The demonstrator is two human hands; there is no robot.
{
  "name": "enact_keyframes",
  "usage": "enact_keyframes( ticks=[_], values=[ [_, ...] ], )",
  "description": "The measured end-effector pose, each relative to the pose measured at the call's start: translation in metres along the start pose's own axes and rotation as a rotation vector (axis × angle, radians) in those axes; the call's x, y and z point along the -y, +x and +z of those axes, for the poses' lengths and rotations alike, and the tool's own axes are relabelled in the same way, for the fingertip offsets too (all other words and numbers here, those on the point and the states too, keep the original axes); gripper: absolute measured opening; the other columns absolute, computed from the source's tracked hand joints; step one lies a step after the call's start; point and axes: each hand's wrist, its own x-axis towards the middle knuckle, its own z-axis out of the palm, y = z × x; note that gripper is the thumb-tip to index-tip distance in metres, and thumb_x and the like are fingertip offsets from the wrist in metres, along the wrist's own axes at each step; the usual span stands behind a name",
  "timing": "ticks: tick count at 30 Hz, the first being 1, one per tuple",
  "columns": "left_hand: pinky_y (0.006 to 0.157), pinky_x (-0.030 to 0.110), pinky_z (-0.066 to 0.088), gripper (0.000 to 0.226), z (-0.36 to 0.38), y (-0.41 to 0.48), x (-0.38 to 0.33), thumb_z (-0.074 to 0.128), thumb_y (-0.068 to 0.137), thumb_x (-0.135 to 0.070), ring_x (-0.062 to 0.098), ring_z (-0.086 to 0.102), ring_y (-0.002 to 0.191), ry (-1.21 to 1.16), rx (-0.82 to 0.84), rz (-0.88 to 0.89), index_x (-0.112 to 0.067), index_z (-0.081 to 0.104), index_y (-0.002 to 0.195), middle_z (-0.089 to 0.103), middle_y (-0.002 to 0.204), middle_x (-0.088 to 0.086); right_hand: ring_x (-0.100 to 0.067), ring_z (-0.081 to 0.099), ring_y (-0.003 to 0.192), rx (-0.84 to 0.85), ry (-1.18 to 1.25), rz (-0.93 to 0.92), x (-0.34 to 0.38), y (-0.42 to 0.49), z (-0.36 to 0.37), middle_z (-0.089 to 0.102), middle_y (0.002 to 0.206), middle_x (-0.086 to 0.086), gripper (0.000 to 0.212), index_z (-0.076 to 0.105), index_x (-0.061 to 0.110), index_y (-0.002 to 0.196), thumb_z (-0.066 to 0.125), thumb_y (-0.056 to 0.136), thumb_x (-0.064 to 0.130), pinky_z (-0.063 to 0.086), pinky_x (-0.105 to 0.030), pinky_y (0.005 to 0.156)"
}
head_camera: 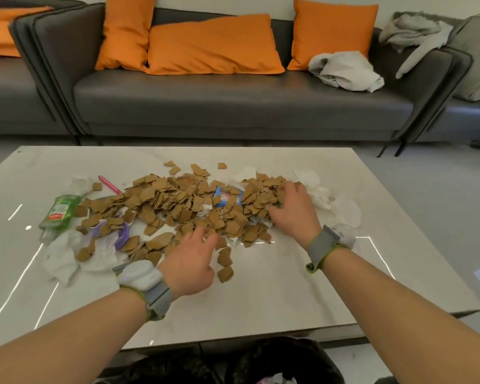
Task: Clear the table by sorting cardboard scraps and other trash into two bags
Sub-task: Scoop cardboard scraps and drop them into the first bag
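Note:
A wide heap of brown cardboard scraps covers the middle of the white table. My left hand rests at the heap's near edge, fingers spread among the scraps, palm down. My right hand lies on the heap's right end, fingers curled into the scraps. Mixed in are white tissues, a green bottle lying on its side at the left, a pink pen, a purple wrapper and a blue-and-white packet. Two dark bags sit below the table's near edge.
A grey sofa with orange cushions and crumpled grey clothes stands behind the table. More white tissues lie at the table's left. Both wrists wear grey bands.

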Motion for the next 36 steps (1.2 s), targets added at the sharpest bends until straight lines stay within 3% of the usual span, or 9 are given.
enact_keyframes(
  ticks=[4,8,13,19,23,27,30,34,36],
  values=[
    [0.104,0.04,0.041,0.073,0.005,0.01,0.005,0.05,0.081,-0.014,0.031,0.032,0.133,0.018,-0.044,-0.033,-0.026,0.026,0.148,0.021,0.15,0.009,-0.034,0.042,0.123,-0.033,0.026,-0.069,0.001,0.018,0.006,0.04,0.136,-0.011,0.061,0.04,0.018,0.14,0.059,0.082,0.027,0.044,-0.041,0.1],
    [0.11,0.046,0.036,0.081,0.009,0.022,0.014,0.055,0.079,-0.025,0.036,0.02,0.139,0.055,-0.056,-0.153,-0.031,0.018,0.151,0.01,0.156,0.011,-0.043,0.027,0.136,0.149,-0.137,-0.103,0.001,0.028,0.023,0.022,0.159,-0.008,0.076,0.024,0.03,0.153,0.058,0.085,0.031,0.032,-0.047,0.11],
    [0.107,0.045,0.039,0.09,0.006,0.036,0.022,0.06,0.079,-0.027,0.035,0.021,0.138,0.004,-0.018,-0.174,-0.035,0.011,0.153,0.012,0.155,0.012,-0.037,0.036,0.126,0.208,-0.23,-0.203,0.003,0.03,0.045,0.045,0.142,-0.004,0.064,0.036,0.031,0.148,0.056,0.087,0.025,0.034,-0.042,0.105],
    [0.106,0.044,0.041,0.101,0.001,0.044,0.026,0.065,0.075,-0.019,0.034,0.024,0.136,-0.088,-0.008,-0.184,-0.038,0.003,0.152,0.01,0.154,0.007,-0.027,0.036,0.119,0.161,-0.159,-0.334,0.012,0.007,0.056,0.048,0.135,0.003,0.054,0.047,0.032,0.14,0.056,0.09,0.015,0.038,-0.036,0.098],
    [0.102,0.046,0.044,0.109,-0.002,0.045,0.024,0.064,0.074,-0.011,0.033,0.025,0.134,-0.122,0.012,-0.148,-0.046,-0.004,0.151,0.01,0.156,0.003,-0.019,0.039,0.118,0.282,-0.149,-0.478,0.012,-0.016,0.056,0.048,0.133,0.007,0.053,0.046,0.035,0.14,0.06,0.091,0.017,0.038,-0.032,0.101],
    [0.099,0.044,0.045,0.099,0.0,0.044,0.023,0.058,0.076,-0.013,0.031,0.03,0.125,-0.08,0.029,-0.057,-0.048,0.003,0.151,0.023,0.15,0.003,-0.014,0.045,0.123,0.383,-0.062,-0.497,0.015,-0.024,0.049,0.048,0.135,0.006,0.059,0.044,0.033,0.142,0.064,0.088,0.018,0.04,-0.028,0.104],
    [0.098,0.047,0.045,0.083,0.003,0.044,0.023,0.057,0.078,-0.014,0.029,0.031,0.122,-0.054,0.028,-0.022,-0.043,0.02,0.147,0.027,0.144,0.003,-0.01,0.046,0.121,0.419,-0.059,-0.49,0.019,-0.026,0.042,0.049,0.133,0.007,0.06,0.045,0.033,0.141,0.065,0.086,0.021,0.04,-0.025,0.103],
    [0.096,0.046,0.046,0.071,0.003,0.041,0.021,0.059,0.079,-0.016,0.029,0.032,0.121,-0.07,0.004,-0.013,-0.04,0.031,0.14,0.027,0.142,0.003,-0.009,0.05,0.103,0.293,-0.054,-0.425,0.018,-0.022,0.037,0.048,0.116,0.01,0.048,0.052,0.029,0.133,0.063,0.087,0.028,0.046,-0.029,0.091],
    [0.096,0.044,0.047,0.08,0.002,0.04,0.02,0.063,0.077,-0.015,0.031,0.031,0.126,-0.084,0.005,-0.039,-0.041,0.025,0.142,0.019,0.148,0.003,-0.018,0.049,0.117,0.22,-0.09,-0.372,0.014,-0.018,0.038,0.045,0.132,0.004,0.053,0.048,0.027,0.139,0.06,0.087,0.026,0.043,-0.028,0.095]
  ],
)
